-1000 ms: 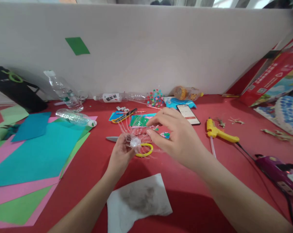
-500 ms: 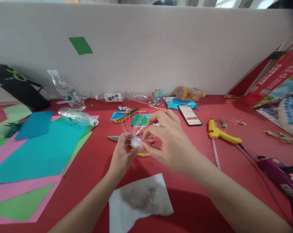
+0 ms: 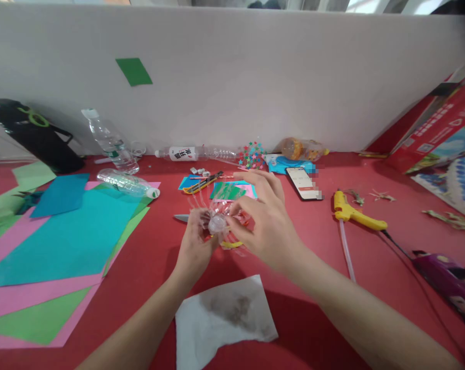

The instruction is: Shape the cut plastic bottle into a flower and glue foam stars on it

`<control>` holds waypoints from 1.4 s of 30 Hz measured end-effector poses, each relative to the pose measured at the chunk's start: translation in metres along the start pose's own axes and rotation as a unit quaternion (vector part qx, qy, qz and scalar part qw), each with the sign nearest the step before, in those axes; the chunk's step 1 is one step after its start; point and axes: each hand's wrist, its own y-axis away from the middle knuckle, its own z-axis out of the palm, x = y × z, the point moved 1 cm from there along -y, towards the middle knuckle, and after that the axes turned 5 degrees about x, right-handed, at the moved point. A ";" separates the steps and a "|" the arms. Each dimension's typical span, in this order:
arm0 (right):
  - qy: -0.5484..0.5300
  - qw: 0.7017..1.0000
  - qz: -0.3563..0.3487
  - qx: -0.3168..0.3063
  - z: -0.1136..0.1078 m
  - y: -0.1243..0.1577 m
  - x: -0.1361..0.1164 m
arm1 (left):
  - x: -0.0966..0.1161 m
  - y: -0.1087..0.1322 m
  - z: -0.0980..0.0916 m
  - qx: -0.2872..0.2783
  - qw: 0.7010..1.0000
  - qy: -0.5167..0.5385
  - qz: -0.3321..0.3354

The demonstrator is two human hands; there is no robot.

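Observation:
Above the red table, my left hand (image 3: pixel 197 239) is closed around a clear plastic bottle top (image 3: pixel 217 224) whose round neck faces me. Thin clear strips fan out from it like petals. At its right side is my right hand (image 3: pixel 265 216), thumb and fingertips curled in at the strips; whether they pinch one is hard to see. Partly hidden behind the hands lie scissors, their grey blade (image 3: pixel 181 218) showing at left and yellow handle (image 3: pixel 232 245) below. A yellow-black box cutter (image 3: pixel 203 183) rests just beyond, by small coloured sheets (image 3: pixel 227 191).
Coloured paper (image 3: pixel 66 236) and a lying bottle (image 3: pixel 126 184) occupy the left. More bottles (image 3: pixel 186 153) line the white partition (image 3: pixel 217 77). A phone (image 3: pixel 303 183), yellow glue gun (image 3: pixel 355 213) and purple power strip (image 3: pixel 444 277) are at right. A stained white cloth (image 3: pixel 226 318) lies in front.
My right thumb and fingers have shifted slightly around the strips at the bottle top's right side. My left hand keeps its hold. The whole view has moved a little.

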 end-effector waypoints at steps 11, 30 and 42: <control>-0.014 0.999 -0.004 -0.050 -0.004 -0.001 -0.005 | 0.007 0.002 0.001 -0.015 0.999 -0.022 0.026; -0.039 0.996 0.071 -0.026 -0.001 -0.002 0.001 | 0.002 0.002 -0.002 -0.016 0.996 -0.048 0.068; -0.043 0.989 0.020 -0.142 -0.006 -0.001 -0.004 | 0.000 -0.001 -0.003 0.018 0.998 -0.048 0.045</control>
